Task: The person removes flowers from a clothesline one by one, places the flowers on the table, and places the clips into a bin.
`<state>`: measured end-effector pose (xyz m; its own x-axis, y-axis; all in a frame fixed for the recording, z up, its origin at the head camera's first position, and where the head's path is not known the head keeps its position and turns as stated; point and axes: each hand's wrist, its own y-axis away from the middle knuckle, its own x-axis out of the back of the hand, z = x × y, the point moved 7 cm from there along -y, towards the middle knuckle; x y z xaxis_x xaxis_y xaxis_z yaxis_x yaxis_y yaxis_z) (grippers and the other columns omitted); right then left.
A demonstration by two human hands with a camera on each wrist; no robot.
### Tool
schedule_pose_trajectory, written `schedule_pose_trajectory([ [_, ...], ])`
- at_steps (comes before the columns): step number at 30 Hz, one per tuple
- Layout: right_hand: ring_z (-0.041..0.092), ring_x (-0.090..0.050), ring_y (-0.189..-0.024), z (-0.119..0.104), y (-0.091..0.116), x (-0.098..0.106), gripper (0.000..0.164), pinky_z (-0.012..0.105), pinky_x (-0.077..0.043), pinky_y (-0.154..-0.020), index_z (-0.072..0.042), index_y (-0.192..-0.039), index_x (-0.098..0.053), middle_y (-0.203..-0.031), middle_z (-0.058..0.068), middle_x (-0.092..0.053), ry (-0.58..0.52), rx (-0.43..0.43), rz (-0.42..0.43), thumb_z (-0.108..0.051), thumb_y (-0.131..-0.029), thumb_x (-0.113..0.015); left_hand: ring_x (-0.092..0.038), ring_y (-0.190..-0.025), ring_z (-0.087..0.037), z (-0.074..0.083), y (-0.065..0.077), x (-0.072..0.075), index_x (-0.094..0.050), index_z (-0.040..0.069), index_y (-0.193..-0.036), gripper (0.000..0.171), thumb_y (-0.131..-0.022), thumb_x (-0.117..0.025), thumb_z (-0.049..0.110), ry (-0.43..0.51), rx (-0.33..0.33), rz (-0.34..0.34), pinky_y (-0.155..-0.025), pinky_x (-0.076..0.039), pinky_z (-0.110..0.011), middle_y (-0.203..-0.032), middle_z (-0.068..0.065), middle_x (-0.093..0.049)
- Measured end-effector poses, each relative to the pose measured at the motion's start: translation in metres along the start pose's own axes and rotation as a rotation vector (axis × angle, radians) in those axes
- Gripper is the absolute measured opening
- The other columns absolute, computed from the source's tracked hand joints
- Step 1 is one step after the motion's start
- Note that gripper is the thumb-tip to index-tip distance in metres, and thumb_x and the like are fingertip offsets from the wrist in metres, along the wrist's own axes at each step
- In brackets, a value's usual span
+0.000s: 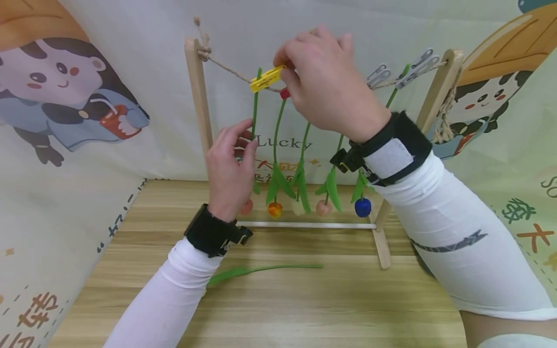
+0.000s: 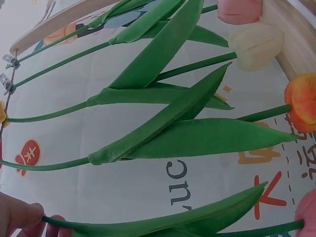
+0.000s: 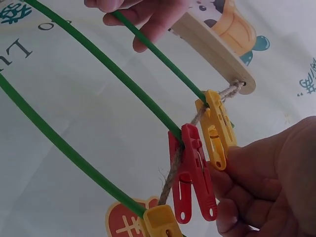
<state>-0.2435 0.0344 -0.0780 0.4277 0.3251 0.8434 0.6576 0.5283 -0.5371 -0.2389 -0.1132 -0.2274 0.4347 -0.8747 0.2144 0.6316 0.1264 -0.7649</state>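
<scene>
My right hand (image 1: 330, 82) pinches the end of a yellow clothespin (image 1: 266, 79) at the left part of a rope. The clothespin's jaws are on the rope and the green stem of an artificial tulip (image 1: 255, 108), which hangs head down. Lower on that stem, my left hand (image 1: 228, 166) pinches it between thumb and fingers. The tulip's pink bloom (image 2: 307, 215) shows at the edge of the left wrist view. Beside the yellow clothespin, a red clothespin (image 3: 190, 173) holds another stem, and a second yellow clothespin (image 3: 160, 222) a third.
A wooden frame (image 1: 197, 92) with two posts carries the rope (image 1: 230, 71). Grey clothespins (image 1: 418, 68) hold more tulips at the right, one with a blue bloom (image 1: 363, 208). A white rod (image 1: 309, 225) joins the frame's base. A loose tulip (image 1: 261, 268) lies on the wooden table (image 1: 330, 304).
</scene>
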Motion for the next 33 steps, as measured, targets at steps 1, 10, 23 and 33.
schedule_pose_trajectory([
  [1,0.035,-0.049,-0.125,0.000,0.000,0.001,0.029,0.046,-0.024,-0.092,-0.002,-0.129,-0.072,-0.128,0.012,-0.070,-0.001,0.000,0.008,-0.019,-0.112,-0.055,-0.067,-0.090,-0.026,0.000,0.000,0.000,-0.068,-0.002,-0.134,0.036,-0.098,-0.071,-0.006,0.002,0.001,-0.002,-0.078,-0.059,-0.035,-0.108,-0.016,-0.069],
  [10,0.034,-0.048,-0.115,0.006,0.009,0.011,0.027,0.045,-0.020,-0.091,-0.001,-0.125,-0.074,-0.124,0.012,-0.072,-0.015,0.004,0.102,-0.017,-0.112,-0.056,-0.067,-0.091,-0.026,-0.001,0.007,0.000,-0.067,-0.004,-0.135,0.036,-0.099,-0.069,-0.007,0.021,0.007,-0.030,-0.080,-0.059,-0.037,-0.108,-0.018,-0.068],
  [23,0.037,-0.045,-0.114,0.016,0.046,0.022,0.025,0.048,-0.021,-0.093,-0.002,-0.126,-0.072,-0.119,0.015,-0.069,-0.084,0.023,0.163,-0.014,-0.110,-0.058,-0.066,-0.094,-0.025,0.001,0.029,0.014,-0.069,-0.004,-0.133,0.036,-0.097,-0.070,-0.010,-0.022,-0.016,-0.049,-0.082,-0.058,-0.031,-0.107,-0.017,-0.068],
  [33,0.038,-0.045,-0.105,0.041,0.097,0.011,0.029,0.055,-0.024,-0.088,0.000,-0.130,-0.068,-0.121,0.017,-0.068,-0.180,0.013,0.141,-0.011,-0.103,-0.070,-0.069,-0.090,-0.027,0.017,0.057,0.023,-0.071,-0.004,-0.129,0.038,-0.093,-0.072,-0.015,-0.138,-0.125,-0.123,-0.076,-0.061,-0.036,-0.104,-0.018,-0.071],
])
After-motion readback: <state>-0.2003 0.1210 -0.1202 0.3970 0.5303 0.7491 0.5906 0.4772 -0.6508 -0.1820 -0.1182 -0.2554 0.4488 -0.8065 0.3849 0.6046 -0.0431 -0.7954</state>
